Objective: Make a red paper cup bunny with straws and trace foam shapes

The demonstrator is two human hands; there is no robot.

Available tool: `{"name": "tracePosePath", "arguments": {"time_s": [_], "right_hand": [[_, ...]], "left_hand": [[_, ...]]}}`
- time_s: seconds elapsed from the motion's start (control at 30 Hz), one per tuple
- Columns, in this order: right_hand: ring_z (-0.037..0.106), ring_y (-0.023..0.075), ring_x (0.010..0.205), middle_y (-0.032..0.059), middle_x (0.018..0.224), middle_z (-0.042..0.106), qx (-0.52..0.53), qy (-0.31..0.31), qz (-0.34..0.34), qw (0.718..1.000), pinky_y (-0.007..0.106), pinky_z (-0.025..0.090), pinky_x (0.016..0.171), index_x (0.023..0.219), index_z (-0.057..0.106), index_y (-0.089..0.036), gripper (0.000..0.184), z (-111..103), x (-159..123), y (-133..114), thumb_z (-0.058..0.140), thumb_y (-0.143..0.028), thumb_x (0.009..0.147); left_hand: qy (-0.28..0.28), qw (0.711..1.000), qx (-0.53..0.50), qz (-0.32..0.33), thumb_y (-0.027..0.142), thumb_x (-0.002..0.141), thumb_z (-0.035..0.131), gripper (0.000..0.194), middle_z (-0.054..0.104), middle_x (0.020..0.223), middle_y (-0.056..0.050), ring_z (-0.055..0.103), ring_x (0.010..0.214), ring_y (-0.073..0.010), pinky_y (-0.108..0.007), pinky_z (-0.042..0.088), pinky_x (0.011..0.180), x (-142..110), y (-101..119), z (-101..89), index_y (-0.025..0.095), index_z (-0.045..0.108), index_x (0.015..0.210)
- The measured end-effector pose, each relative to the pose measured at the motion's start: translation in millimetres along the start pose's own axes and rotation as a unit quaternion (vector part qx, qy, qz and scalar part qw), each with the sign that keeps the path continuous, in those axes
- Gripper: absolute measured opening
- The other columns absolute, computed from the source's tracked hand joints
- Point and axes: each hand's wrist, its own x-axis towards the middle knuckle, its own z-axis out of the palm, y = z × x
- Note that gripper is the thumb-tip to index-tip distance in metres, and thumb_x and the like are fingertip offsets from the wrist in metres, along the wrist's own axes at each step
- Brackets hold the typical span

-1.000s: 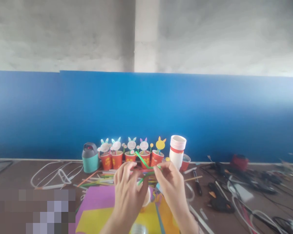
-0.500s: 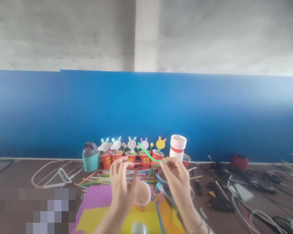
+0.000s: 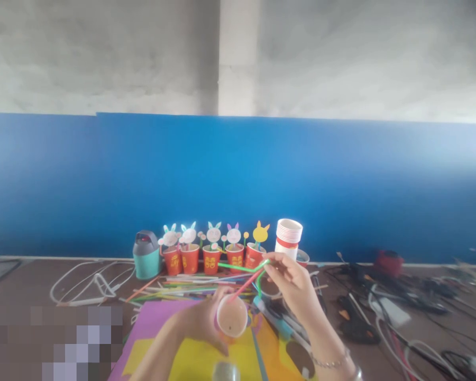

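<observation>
My left hand (image 3: 202,320) is closed around the side of a paper cup (image 3: 232,317), its open mouth tilted toward me. A small dark spot shows on the cup's inner bottom. Above and to the right, my right hand (image 3: 290,280) pinches a bundle of drinking straws between thumb and fingers. A red straw (image 3: 246,286) slants from the fingertips down to the cup's mouth, its lower end at or just inside the rim. Bent green straws (image 3: 240,268) branch off the same point, one to the left and one curving down.
Behind stand several red paper cups (image 3: 211,260) with rabbit-face cutouts, a stack of white cups (image 3: 287,238) and a teal container (image 3: 147,259). Loose straws (image 3: 190,280) lie before them. Yellow paper (image 3: 198,360) and purple paper (image 3: 154,323) cover the front. Cables (image 3: 384,338) clutter the right.
My left hand has let go of the red straw and moved down to grasp the cup. In my right hand, the straws have swung so the red one points down toward the cup.
</observation>
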Motion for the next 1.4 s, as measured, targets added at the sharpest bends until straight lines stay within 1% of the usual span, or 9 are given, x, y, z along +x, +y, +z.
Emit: {"name": "tracePosePath", "arguments": {"time_s": [0.07, 0.13, 0.33, 0.43, 0.57, 0.8, 0.93, 1.07, 1.4], "right_hand": [[0.059, 0.0139, 0.066, 0.0043, 0.084, 0.066, -0.001, -0.029, 0.003, 1.000, 0.025, 0.051, 0.058, 0.098, 0.064, -0.021, 0.024, -2, -1, -1, 0.060, -0.038, 0.082], [0.059, 0.0139, 0.066, 0.0030, 0.081, 0.065, 0.011, -0.064, 0.001, 0.998, 0.025, 0.051, 0.059, 0.099, 0.064, -0.021, 0.022, -2, -3, -3, 0.059, -0.034, 0.083], [0.062, 0.0169, 0.085, 0.0036, 0.093, 0.066, -0.010, -0.146, -0.021, 0.989, 0.028, 0.050, 0.074, 0.100, 0.065, -0.022, 0.018, 0, -11, -15, 0.055, -0.022, 0.085], [0.062, 0.0174, 0.083, 0.0040, 0.092, 0.067, -0.028, -0.137, -0.016, 0.990, 0.029, 0.051, 0.072, 0.101, 0.065, -0.021, 0.019, 0, -12, -19, 0.054, -0.023, 0.086], [0.063, 0.0178, 0.083, 0.0049, 0.094, 0.068, -0.036, -0.115, -0.017, 0.993, 0.030, 0.052, 0.072, 0.103, 0.064, -0.021, 0.020, -3, -13, -20, 0.053, -0.026, 0.087], [0.062, 0.0161, 0.083, 0.0015, 0.091, 0.068, -0.081, -0.144, -0.060, 0.984, 0.027, 0.051, 0.073, 0.094, 0.067, -0.023, 0.022, -2, -15, -28, 0.052, -0.012, 0.082], [0.061, 0.0149, 0.082, 0.0004, 0.090, 0.067, -0.076, -0.171, -0.067, 0.980, 0.025, 0.050, 0.073, 0.092, 0.065, -0.023, 0.024, 2, -17, -33, 0.050, -0.008, 0.080], [0.061, 0.0145, 0.079, 0.0000, 0.087, 0.067, -0.070, -0.192, -0.057, 0.977, 0.025, 0.050, 0.070, 0.089, 0.065, -0.022, 0.024, 5, -18, -38, 0.049, -0.007, 0.080], [0.061, 0.0153, 0.080, 0.0009, 0.088, 0.067, -0.072, -0.190, -0.093, 0.975, 0.026, 0.050, 0.072, 0.091, 0.065, -0.023, 0.026, 3, -19, -42, 0.047, -0.006, 0.080]], "left_hand": [[0.019, 1.000, -0.009, 0.016, 0.037, 0.044, 0.085, 0.096, 0.051, 0.130, -0.011, 0.052, 0.115, -0.0325, -0.043, 0.042, 0.095, 2, 2, 3.8, 0.023, 0.039, 0.126], [0.039, 0.999, -0.012, 0.026, 0.035, 0.046, 0.084, 0.085, 0.055, 0.124, -0.008, 0.054, 0.110, -0.0300, -0.040, 0.044, 0.092, 1, 4, 4.1, 0.023, 0.044, 0.120], [0.028, 0.997, -0.052, 0.055, 0.029, 0.049, 0.084, 0.090, 0.054, 0.133, -0.007, 0.050, 0.118, -0.0312, -0.040, 0.039, 0.100, 0, -1, -1.5, 0.025, 0.045, 0.130], [0.039, 0.993, -0.087, 0.074, 0.026, 0.048, 0.084, 0.096, 0.050, 0.137, -0.008, 0.049, 0.121, -0.0303, -0.040, 0.038, 0.103, 0, -2, -2.2, 0.024, 0.041, 0.133], [0.030, 0.992, -0.104, 0.064, 0.025, 0.052, 0.082, 0.084, 0.057, 0.128, -0.007, 0.052, 0.117, -0.0299, -0.040, 0.040, 0.100, -1, 0, -1.9, 0.024, 0.046, 0.128], [0.026, 0.986, -0.111, 0.121, 0.024, 0.053, 0.081, 0.088, 0.044, 0.140, -0.007, 0.043, 0.126, -0.0293, -0.039, 0.033, 0.106, -3, -1, -5.0, 0.026, 0.041, 0.131], [0.007, 0.987, -0.109, 0.122, 0.030, 0.056, 0.080, 0.091, 0.046, 0.137, -0.004, 0.044, 0.124, -0.0279, -0.040, 0.034, 0.105, -4, 1, -7.8, 0.029, 0.037, 0.135], [0.025, 0.986, -0.093, 0.138, 0.027, 0.056, 0.081, 0.085, 0.048, 0.135, -0.003, 0.042, 0.125, -0.0296, -0.040, 0.035, 0.104, -8, 6, -11.3, 0.029, 0.042, 0.132], [0.012, 0.970, -0.199, 0.139, 0.027, 0.055, 0.082, 0.079, 0.052, 0.130, 0.000, 0.049, 0.117, -0.0310, -0.038, 0.045, 0.093, -13, 15, -9.8, 0.032, 0.049, 0.127]]}}
